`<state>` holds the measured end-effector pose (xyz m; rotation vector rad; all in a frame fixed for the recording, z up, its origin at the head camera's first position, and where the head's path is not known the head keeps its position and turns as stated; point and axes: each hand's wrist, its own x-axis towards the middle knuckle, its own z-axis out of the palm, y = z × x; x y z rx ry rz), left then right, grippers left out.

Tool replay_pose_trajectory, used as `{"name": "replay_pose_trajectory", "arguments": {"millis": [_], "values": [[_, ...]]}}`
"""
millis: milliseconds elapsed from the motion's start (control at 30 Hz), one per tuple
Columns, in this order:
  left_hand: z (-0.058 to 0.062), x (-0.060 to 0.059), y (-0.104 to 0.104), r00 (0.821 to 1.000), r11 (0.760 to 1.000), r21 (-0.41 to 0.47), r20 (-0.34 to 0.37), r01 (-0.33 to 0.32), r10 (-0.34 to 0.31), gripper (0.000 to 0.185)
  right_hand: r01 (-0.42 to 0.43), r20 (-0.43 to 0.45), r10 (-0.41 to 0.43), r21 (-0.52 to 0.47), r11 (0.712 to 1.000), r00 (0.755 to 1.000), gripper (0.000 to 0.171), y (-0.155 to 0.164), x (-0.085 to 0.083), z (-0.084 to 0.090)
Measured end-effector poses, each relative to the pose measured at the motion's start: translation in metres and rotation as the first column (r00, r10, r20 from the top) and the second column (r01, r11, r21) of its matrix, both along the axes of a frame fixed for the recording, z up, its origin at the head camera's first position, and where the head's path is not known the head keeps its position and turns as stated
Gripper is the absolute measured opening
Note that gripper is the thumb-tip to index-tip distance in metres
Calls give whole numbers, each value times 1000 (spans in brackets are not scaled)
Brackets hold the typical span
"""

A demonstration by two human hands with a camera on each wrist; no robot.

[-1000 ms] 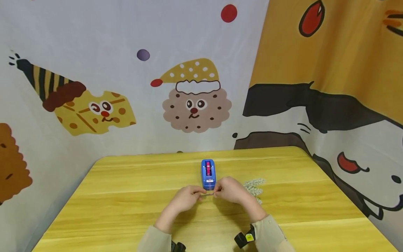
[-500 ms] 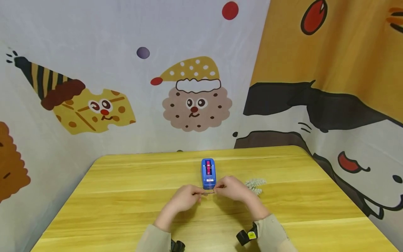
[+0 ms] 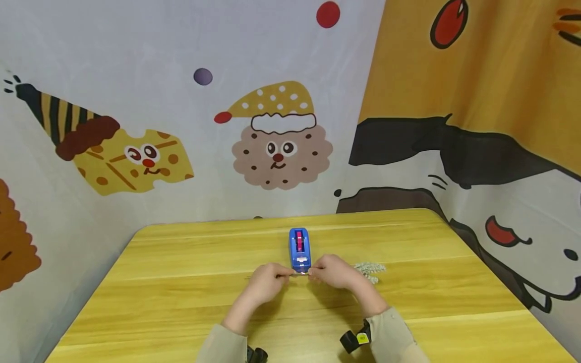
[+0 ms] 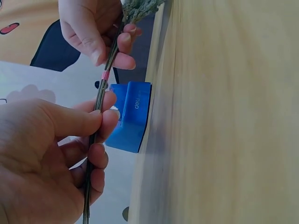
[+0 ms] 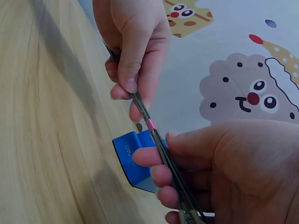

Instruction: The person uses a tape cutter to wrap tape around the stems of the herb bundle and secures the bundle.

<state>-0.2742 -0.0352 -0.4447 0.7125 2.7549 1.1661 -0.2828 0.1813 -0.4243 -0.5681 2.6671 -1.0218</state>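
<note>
A thin bunch of dark green stems (image 4: pixel 95 116) is held crosswise between two hands, with pale dried flower heads (image 3: pixel 369 268) showing past the right hand. My left hand (image 3: pixel 267 283) pinches the stems between thumb and fingers. On the flower side, my right hand (image 3: pixel 335 272) grips the same stems, its fingers curled round them. Between the hands a narrow band of pink tape (image 5: pixel 151 124) wraps the bunch. Just beyond the stems stands a blue tape dispenser (image 3: pixel 299 252) with a pink roll; the stems overlap its front end in the head view.
The dispenser stands on a yellow wood-grain table (image 3: pixel 181 262). Behind the table hangs a cloth (image 3: pixel 268 50) printed with cartoon figures. Each wrist wears a small black camera (image 3: pixel 349 342) below a beige sleeve (image 3: pixel 392 335).
Both hands have moved slightly away from me with the stems, closer to the dispenser's front end. The dispenser stays put, and both hands still grip the bunch.
</note>
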Motion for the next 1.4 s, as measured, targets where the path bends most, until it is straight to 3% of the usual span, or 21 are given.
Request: {"name": "replay_pose_trajectory", "arguments": {"millis": [267, 533, 900, 1400], "values": [[3, 3, 2, 1000, 1000, 0, 16, -12, 12, 24, 27, -55, -25, 49, 998, 998, 22, -4, 2, 3], [2, 3, 2, 1000, 1000, -27, -13, -8, 7, 23, 36, -192, -1, 177, 984, 981, 17, -9, 5, 3], [2, 2, 1, 999, 999, -40, 41, -15, 16, 26, 79, -266, -13, 241, 967, 964, 13, -12, 4, 1], [3, 0, 0, 997, 996, -69, -67, -52, 48, 25, 51, -229, -2, 207, 977, 973, 20, -12, 3, 1]]}}
